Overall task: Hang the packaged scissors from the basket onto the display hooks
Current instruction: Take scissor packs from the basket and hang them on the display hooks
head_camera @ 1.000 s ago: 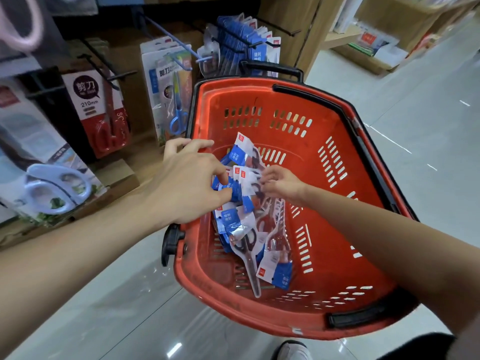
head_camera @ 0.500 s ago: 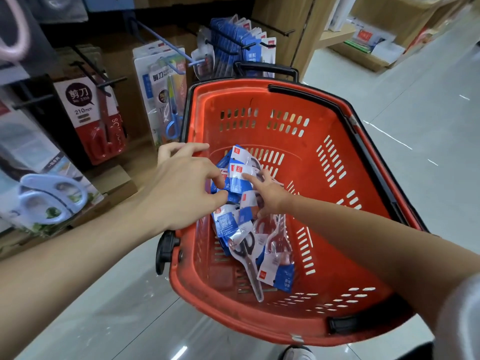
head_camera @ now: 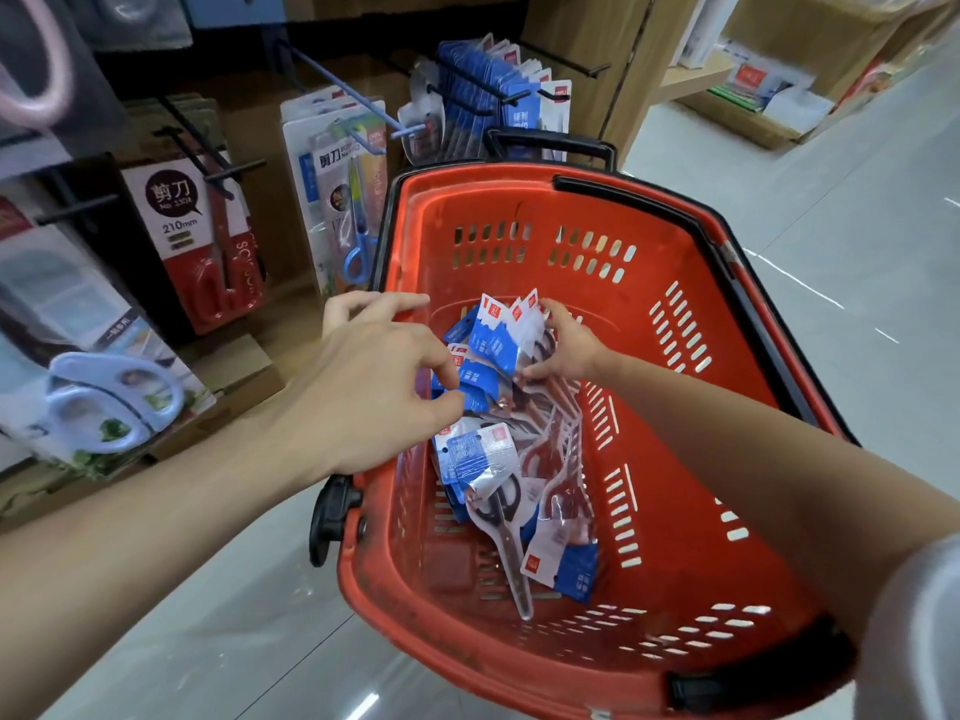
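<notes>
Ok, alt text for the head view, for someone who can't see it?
Both hands reach into a red basket of packaged scissors: the right hand grips a fanned bunch, the left hand pinches another pack. Display hooks stand behind.

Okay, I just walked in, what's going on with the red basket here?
A person is restocking scissors. Both hands are down in the red basket: the right hand grips a fanned bunch of packaged scissors, and the left hand pinches a blue pack just below it. More loose packs lie on the basket floor. The display hooks behind the basket already carry matching blue packs; the held bunch is not hung yet.
</notes>
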### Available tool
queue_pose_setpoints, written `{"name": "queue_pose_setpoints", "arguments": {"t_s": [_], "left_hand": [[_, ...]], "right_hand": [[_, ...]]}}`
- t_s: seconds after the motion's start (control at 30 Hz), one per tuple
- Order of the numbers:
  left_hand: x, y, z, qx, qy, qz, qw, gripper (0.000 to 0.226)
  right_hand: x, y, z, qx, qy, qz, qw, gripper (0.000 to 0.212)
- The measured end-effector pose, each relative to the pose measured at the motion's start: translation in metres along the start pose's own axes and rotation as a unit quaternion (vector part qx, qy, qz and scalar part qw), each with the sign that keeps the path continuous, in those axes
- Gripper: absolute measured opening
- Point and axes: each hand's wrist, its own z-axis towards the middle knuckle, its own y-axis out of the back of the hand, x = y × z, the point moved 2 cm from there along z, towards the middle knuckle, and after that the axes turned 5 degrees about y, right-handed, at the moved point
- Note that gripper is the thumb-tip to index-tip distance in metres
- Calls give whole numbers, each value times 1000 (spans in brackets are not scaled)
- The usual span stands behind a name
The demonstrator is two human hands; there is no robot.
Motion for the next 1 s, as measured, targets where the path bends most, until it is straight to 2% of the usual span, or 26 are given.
{"name": "queue_pose_setpoints", "arguments": {"t_s": [0.07,0.17,0.23,0.33,0.47,0.53,0.57,0.67,0.7,0.83,1.0], "left_hand": [[0,0,0,-1,-1,-3,1000,28],[0,0,-1,-11,-7,-6,1000,27],[0,1,-1,-17,-8,-8,1000,26],[0,1,-1,-18,-9,-7,1000,27],[-2,2,0,-13,-8,-11,1000,34],[-2,2,0,-10,-6,-15,1000,40],[-2,3,0,-10,-6,-15,1000,42],[-3,3,-1,-9,-5,-14,1000,41],[-2,3,-1,-8,-5,-14,1000,39],[-3,5,-1,2,2,-10,1000,28],[-3,5,0,5,9,-16,1000,26]], "right_hand": [[-10,-9,3,28,-26,3,999,114],[-13,-16,7,23,-41,-43,998,87],[-10,-19,6,58,-19,-98,993,78],[-8,-17,4,62,-19,-147,987,79],[-10,-23,4,87,-3,-11,996,64],[-6,-23,1,95,3,17,995,63],[-3,-23,-2,93,0,24,995,67],[-16,-27,11,57,-9,82,995,109],[-21,-29,17,54,-14,99,994,114],[-3,-26,6,76,-51,102,991,79],[-3,0,2,45,-74,83,993,66]]}}
